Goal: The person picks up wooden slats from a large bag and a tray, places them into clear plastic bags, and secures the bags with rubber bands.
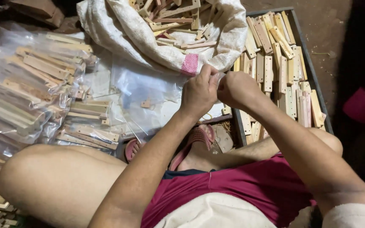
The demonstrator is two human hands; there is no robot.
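Note:
My left hand (199,90) and my right hand (236,88) meet in front of me, fingers pinched together on a small clear plastic bag (219,77) held between them. What the bag holds is hidden by my fingers. Just beyond my hands lies a white cloth sack (136,33) with a pink patch, full of short drilled wooden strips (178,19). Under my hands lie loose clear bags (144,90).
A dark metal tray (303,46) on the right holds several drilled wooden slats. At the left lies a heap of filled plastic packs (30,88) of slats. My bare knees, a pink sandal (197,141) and rubber bands (224,124) are on the floor below.

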